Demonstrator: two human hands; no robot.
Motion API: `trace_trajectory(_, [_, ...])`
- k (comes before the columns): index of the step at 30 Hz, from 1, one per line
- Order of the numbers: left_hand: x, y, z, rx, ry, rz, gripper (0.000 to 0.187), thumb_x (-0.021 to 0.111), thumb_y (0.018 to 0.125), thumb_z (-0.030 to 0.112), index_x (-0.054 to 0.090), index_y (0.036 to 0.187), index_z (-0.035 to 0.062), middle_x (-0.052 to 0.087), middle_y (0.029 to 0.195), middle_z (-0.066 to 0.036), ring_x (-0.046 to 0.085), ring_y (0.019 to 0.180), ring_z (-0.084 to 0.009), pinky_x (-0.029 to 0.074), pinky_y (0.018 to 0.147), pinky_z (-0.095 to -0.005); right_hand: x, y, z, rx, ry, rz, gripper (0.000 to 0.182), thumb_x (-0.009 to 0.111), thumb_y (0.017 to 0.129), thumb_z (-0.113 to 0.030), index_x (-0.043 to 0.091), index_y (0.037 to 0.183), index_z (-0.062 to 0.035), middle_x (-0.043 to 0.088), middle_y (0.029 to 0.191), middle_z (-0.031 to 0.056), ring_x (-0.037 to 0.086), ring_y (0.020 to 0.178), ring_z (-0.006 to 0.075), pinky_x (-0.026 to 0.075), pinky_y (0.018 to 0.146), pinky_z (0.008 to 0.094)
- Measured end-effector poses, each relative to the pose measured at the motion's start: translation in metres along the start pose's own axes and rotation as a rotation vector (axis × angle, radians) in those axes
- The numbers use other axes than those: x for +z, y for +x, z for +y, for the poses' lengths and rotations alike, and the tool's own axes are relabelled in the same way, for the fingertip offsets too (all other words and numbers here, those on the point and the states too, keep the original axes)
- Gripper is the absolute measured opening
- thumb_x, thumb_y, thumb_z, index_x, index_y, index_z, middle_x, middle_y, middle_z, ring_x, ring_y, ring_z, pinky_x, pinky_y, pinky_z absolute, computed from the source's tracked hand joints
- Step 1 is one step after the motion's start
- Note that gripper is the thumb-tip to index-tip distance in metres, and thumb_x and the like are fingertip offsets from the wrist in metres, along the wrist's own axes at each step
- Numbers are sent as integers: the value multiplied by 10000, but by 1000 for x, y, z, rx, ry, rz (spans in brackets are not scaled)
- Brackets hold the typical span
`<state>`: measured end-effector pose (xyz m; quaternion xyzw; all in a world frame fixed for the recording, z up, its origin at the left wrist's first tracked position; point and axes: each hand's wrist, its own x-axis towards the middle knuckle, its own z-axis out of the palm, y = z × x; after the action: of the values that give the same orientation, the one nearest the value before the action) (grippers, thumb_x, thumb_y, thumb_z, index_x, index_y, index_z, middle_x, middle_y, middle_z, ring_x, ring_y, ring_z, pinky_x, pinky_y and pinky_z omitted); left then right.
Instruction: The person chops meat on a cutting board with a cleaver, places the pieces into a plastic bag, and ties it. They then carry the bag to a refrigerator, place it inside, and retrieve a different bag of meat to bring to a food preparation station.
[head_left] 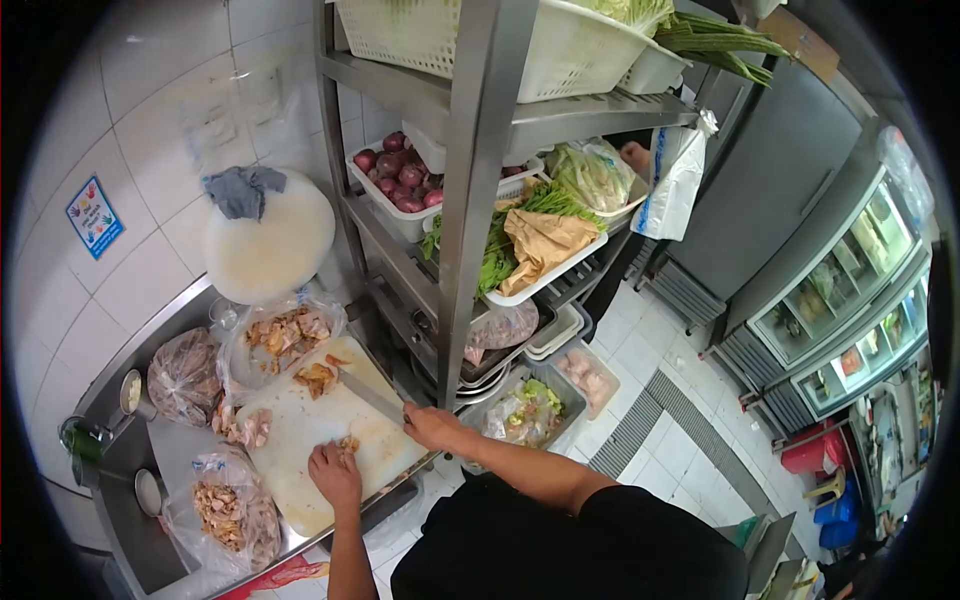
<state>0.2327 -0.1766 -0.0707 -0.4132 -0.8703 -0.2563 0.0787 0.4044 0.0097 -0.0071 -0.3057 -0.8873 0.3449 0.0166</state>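
On a white cutting board (380, 430), my right hand (432, 428) is closed round the handle of a knife (370, 396). The blade points up and left, its tip beside a pile of brown meat pieces (317, 378). My left hand (335, 474) rests on the board's lower part, fingers bent against a small piece of meat (348, 443). Left of the board lie pale meat pieces (250, 428). An open plastic bag (285, 338) of browned meat sits above it, and another bag (225, 515) of chopped meat at the lower left.
A metal rack (475, 190) stands beyond the board, holding red onions (400, 178) and leafy greens. A bagged lump of meat (185, 378) and small bowls (148, 492) are at the left. Below the rack sits a tub (575, 415). Fridges (785, 190) stand at the right.
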Motion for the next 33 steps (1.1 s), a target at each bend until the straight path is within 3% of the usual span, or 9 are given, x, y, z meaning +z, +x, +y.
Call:
trace_trajectory(4, [1,-19,38,-61,15,23,515,681,811,242,546,1242,-6,511,1192,-231,467,1120,-404,351,998,-523,-3,6,11,-42,24,-27,340,521,931,-290,476,1115,-8,652,955,254,622,921,454,483,796,530])
trace_trajectory(9, [20,-2,33,-96,-123,-168,651,601,875,397,406,1426,111,421,1448,-163,331,1369,-390,129,1087,-701,-12,17,25,-36,15,-75,322,563,914,-330,498,1095,-72,662,923,218,632,894,443,490,752,515])
trace_trajectory(12, [6,0,-3,-252,-338,183,579,605,888,302,456,1382,38,441,1426,-194,387,1330,-378,230,1122,-561,-30,4,16,-64,11,-94,336,558,920,-300,491,1153,-67,667,913,218,630,898,442,480,771,515])
trace_trajectory(15, [-5,-19,-23,-345,-427,191,560,631,880,264,479,1357,13,443,1415,-223,397,1322,-381,271,1126,-472,-34,-3,11,-81,-5,-196,339,509,938,-305,483,1183,-72,668,936,252,623,908,461,472,787,540])
trace_trajectory(18, [-12,-30,4,-139,-196,35,611,659,861,255,447,1371,-7,427,1417,-250,400,1317,-386,282,1126,-461,-29,-1,7,-173,-139,-205,336,528,943,-286,483,1202,-76,673,887,223,630,851,446,469,745,518])
trace_trajectory(24, [11,-17,42,-79,-126,-22,738,698,817,274,374,1387,-65,402,1426,-250,405,1296,-409,281,1123,-482,-25,7,-9,-228,-170,-223,332,493,956,-296,492,1188,-58,675,907,245,631,876,451,472,755,543])
trace_trajectory(26, [5,-18,49,-99,-154,55,659,690,823,236,428,1362,-39,438,1394,-224,433,1265,-400,330,1092,-469,-23,13,-8,-234,-206,-251,334,495,957,-297,493,1187,-54,674,900,247,633,865,452,474,746,540])
trace_trajectory(28, [7,-23,51,-342,-319,136,531,673,832,184,514,1302,-6,469,1361,-196,461,1225,-392,386,1043,-457,-25,21,-12,-235,-234,-271,336,498,958,-297,494,1186,-50,674,893,250,634,855,452,477,738,538])
trace_trajectory(33, [12,-22,51,-297,-309,196,384,657,836,143,607,1201,35,533,1248,-172,506,1132,-371,440,960,-442,-52,30,-50,-292,-45,-145,340,518,963,-309,496,1161,-34,664,835,252,635,819,461,485,712,520])
